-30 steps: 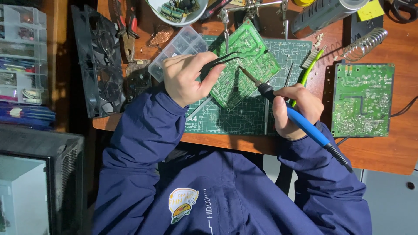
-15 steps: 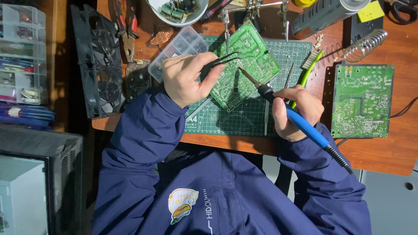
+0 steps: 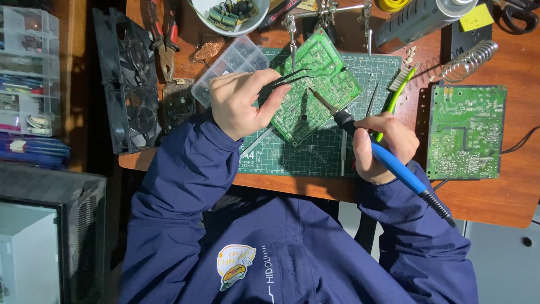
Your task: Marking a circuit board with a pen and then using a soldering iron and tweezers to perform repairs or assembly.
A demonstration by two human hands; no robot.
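Note:
A green circuit board (image 3: 318, 84) lies tilted on a green cutting mat (image 3: 315, 152), clipped at its top by a helping-hands stand (image 3: 326, 11). My left hand (image 3: 239, 101) grips black tweezers (image 3: 289, 79) whose tips rest over the board's upper middle. My right hand (image 3: 382, 146) holds a blue-handled soldering iron (image 3: 388, 160); its tip touches the board near the centre, just below the tweezer tips.
A second green circuit board (image 3: 466, 132) lies at the right. A clear compartment box (image 3: 233, 65), pliers (image 3: 163, 34), a white bowl of parts (image 3: 228, 14), a coil iron stand (image 3: 467, 62), green-handled cutters (image 3: 396, 95) and two black fans (image 3: 126, 79) ring the mat. Drawer organisers (image 3: 28, 67) stand at the left.

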